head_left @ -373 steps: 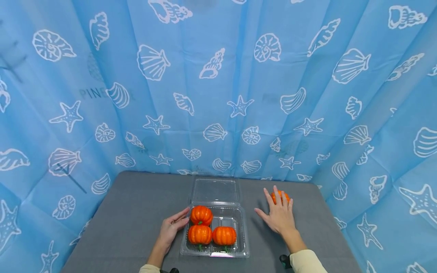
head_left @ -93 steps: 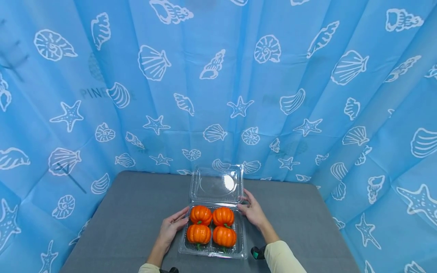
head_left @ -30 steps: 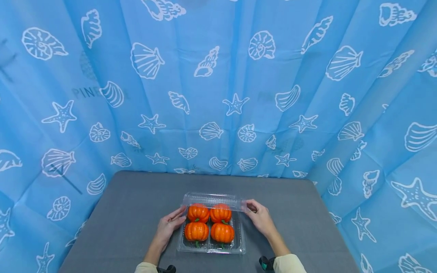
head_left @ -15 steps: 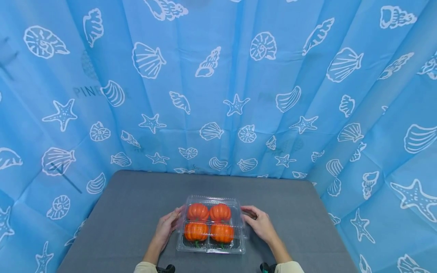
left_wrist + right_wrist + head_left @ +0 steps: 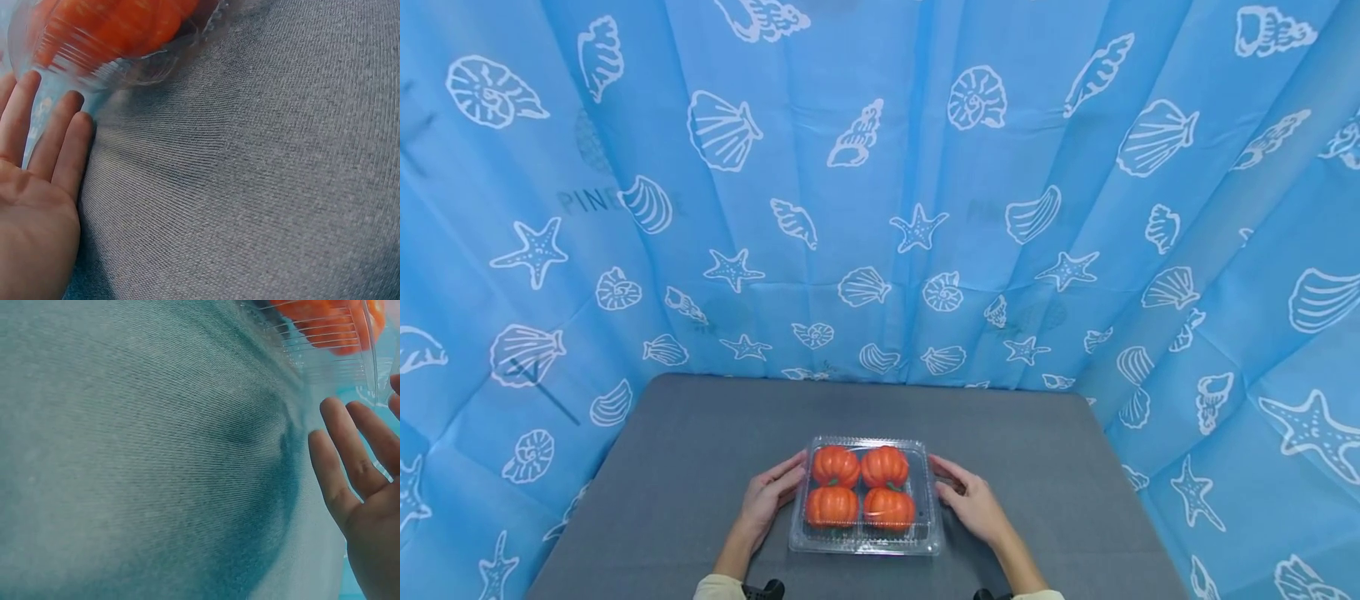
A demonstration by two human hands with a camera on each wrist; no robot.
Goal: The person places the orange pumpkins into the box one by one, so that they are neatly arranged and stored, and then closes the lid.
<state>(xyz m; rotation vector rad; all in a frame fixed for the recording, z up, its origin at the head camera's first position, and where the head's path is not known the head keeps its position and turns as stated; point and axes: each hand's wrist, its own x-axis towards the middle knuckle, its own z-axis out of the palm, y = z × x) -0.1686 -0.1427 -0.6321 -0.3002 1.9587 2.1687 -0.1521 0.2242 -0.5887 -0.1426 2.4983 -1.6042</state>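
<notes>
A clear plastic clamshell container (image 5: pixel 865 547) stands on the table with several small orange pumpkins (image 5: pixel 889 508) in two rows inside. Its transparent lid (image 5: pixel 868 442) lies over the pumpkins. At the container's left side is my left hand (image 5: pixel 767 497), its fingertips right by the wall. My right hand (image 5: pixel 976 504) is at the opposite side, thumb and fingers next to the lid's edge. In the left wrist view the fingers (image 5: pixel 69 150) reach out straight below the plastic. The right wrist view shows extended, spread fingers (image 5: pixel 344 444) close to the ribbed container wall (image 5: pixel 337 372).
A grey cloth covers the table (image 5: pixel 700 450). Behind and on both sides hangs a blue curtain (image 5: pixel 880 192) printed with white shells and starfish. A black wrist strap (image 5: pixel 765 590) shows at the left sleeve.
Earlier my right hand was over a pumpkin on the table; that pumpkin is now in the container. The lid has swung from the back down over the pumpkins, and the right hand has released it.
</notes>
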